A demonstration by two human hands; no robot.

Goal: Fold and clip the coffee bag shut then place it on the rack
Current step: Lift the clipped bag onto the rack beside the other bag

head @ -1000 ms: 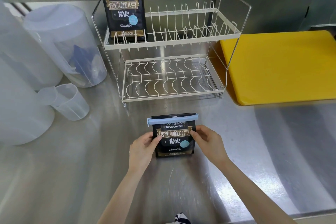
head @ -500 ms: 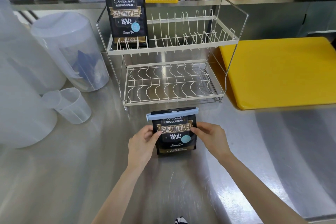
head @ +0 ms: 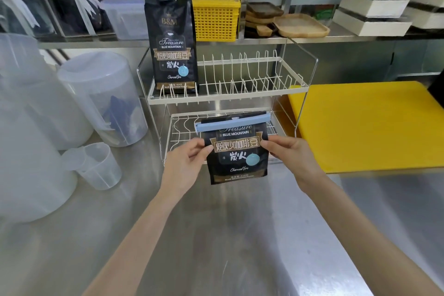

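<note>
A black coffee bag (head: pixel 236 151) with its top folded down hangs upright above the steel counter, in front of the lower tier of the white wire rack (head: pixel 228 91). A light blue clip (head: pixel 231 123) runs across the fold. My left hand (head: pixel 185 166) pinches the bag's left edge. My right hand (head: pixel 290 154) pinches its right edge. A second, taller coffee bag (head: pixel 171 48) stands unclipped at the left end of the rack's upper tier.
A yellow cutting board (head: pixel 367 125) lies right of the rack. Translucent plastic containers (head: pixel 101 98) and a small measuring cup (head: pixel 101 166) stand to the left. A shelf behind carries a yellow basket (head: pixel 216 15), wooden trays (head: pixel 300 25) and boxes.
Both hands have lifted the clipped bag off the counter and carried it up and forward toward the rack's lower tier. The camera view has tilted upward.
</note>
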